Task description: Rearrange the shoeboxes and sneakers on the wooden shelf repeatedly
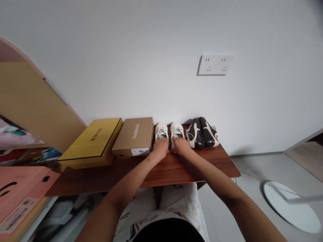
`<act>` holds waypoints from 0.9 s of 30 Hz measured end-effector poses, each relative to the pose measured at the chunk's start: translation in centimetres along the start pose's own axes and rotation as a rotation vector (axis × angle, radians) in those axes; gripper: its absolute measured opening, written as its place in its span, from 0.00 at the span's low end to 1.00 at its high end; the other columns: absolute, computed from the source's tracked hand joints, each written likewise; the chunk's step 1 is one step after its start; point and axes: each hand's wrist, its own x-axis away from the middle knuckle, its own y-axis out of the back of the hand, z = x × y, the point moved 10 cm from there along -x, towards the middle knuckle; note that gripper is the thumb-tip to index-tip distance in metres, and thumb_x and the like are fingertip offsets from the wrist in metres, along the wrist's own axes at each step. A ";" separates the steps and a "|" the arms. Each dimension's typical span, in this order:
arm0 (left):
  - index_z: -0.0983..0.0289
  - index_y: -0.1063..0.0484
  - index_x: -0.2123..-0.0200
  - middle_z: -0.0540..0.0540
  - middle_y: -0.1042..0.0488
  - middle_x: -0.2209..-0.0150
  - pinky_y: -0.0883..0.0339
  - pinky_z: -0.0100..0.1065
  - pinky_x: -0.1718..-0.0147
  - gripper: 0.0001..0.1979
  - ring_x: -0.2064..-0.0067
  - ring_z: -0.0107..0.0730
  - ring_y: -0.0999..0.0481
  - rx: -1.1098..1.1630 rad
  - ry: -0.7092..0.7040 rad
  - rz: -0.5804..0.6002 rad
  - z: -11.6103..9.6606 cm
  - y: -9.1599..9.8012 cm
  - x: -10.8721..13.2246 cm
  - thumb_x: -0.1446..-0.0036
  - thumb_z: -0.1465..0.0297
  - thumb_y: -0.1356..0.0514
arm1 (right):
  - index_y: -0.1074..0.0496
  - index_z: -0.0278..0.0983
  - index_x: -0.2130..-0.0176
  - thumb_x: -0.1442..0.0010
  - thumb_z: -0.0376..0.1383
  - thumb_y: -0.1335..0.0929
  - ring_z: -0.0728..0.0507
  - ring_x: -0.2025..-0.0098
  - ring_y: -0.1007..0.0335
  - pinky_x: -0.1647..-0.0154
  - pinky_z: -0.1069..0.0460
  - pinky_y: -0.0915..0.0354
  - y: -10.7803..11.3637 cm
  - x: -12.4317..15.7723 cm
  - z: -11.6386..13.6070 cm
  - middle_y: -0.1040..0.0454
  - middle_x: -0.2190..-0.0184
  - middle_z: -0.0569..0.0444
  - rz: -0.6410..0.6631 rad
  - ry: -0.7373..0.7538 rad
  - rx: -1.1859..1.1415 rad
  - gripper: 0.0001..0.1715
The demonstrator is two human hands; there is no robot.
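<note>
Two white sneakers stand side by side on a reddish-brown wooden table (166,173), toes toward the wall. My left hand (160,147) is closed on the heel end of the left white sneaker (161,129). At the heel of the right white sneaker (177,128), my right hand (181,146) has its fingers wrapped over the opening. To the right lie a dark brown sneaker (196,132) with cream trim and its mate (208,132), set close together. A brown balabala shoebox (135,134) sits immediately left of the white pair.
A yellow MMOK box (93,141) lies at the table's left. Pink boxes (22,191) are stacked at the near left, below a shelf unit (37,97). The wall behind carries sockets (215,65). A round white base (290,205) stands on the floor at right.
</note>
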 end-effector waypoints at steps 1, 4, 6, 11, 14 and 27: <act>0.67 0.32 0.52 0.66 0.25 0.53 0.38 0.43 0.47 0.20 0.47 0.50 0.27 -0.004 0.003 0.005 0.1 0.0 0.0 0.46 0.71 0.32 | 0.29 0.31 0.54 0.46 0.37 0.25 0.33 0.55 0.24 0.55 0.46 0.34 0.0 -0.1 0.1 0.22 0.56 0.36 -0.004 -0.001 0.011 0.22; 0.68 0.32 0.52 0.67 0.25 0.53 0.38 0.44 0.46 0.21 0.47 0.51 0.27 -0.011 0.010 0.009 0.4 0.1 0.1 0.47 0.72 0.31 | 0.29 0.30 0.53 0.46 0.37 0.24 0.33 0.53 0.26 0.51 0.45 0.35 0.0 0.0 0.4 0.23 0.55 0.36 -0.034 0.006 0.045 0.23; 0.68 0.32 0.51 0.68 0.26 0.51 0.39 0.46 0.45 0.22 0.45 0.53 0.28 0.004 0.030 -0.028 0.8 0.7 0.4 0.48 0.71 0.31 | 0.30 0.31 0.50 0.44 0.39 0.25 0.32 0.50 0.28 0.48 0.44 0.36 0.3 0.9 0.1 0.25 0.51 0.36 -0.120 0.029 0.006 0.25; 0.63 0.37 0.41 0.66 0.31 0.42 0.43 0.49 0.39 0.28 0.38 0.50 0.34 0.348 -0.015 -0.255 -1.1 3.3 1.2 0.43 0.69 0.35 | 0.33 0.35 0.44 0.35 0.47 0.34 0.34 0.41 0.35 0.39 0.41 0.41 3.3 7.1 -7.5 0.30 0.44 0.38 -0.637 -0.034 -0.316 0.26; 0.61 0.39 0.37 0.64 0.33 0.39 0.41 0.45 0.38 0.29 0.37 0.45 0.34 0.738 -0.077 -0.250 -5.0 2.3 0.5 0.41 0.68 0.38 | 0.35 0.31 0.42 0.36 0.50 0.36 0.31 0.40 0.37 0.37 0.36 0.44 3.2 12.0 -17.2 0.30 0.45 0.34 -0.921 -0.450 -0.445 0.33; 0.64 0.34 0.46 0.65 0.27 0.44 0.34 0.41 0.46 0.27 0.42 0.46 0.27 0.820 0.026 0.016 -12.3 -3.9 -6.3 0.47 0.66 0.31 | 0.27 0.35 0.61 0.50 0.62 0.30 0.43 0.73 0.32 0.68 0.48 0.33 -1.2 10.9 -24.6 0.24 0.74 0.52 -0.663 -0.508 -0.777 0.35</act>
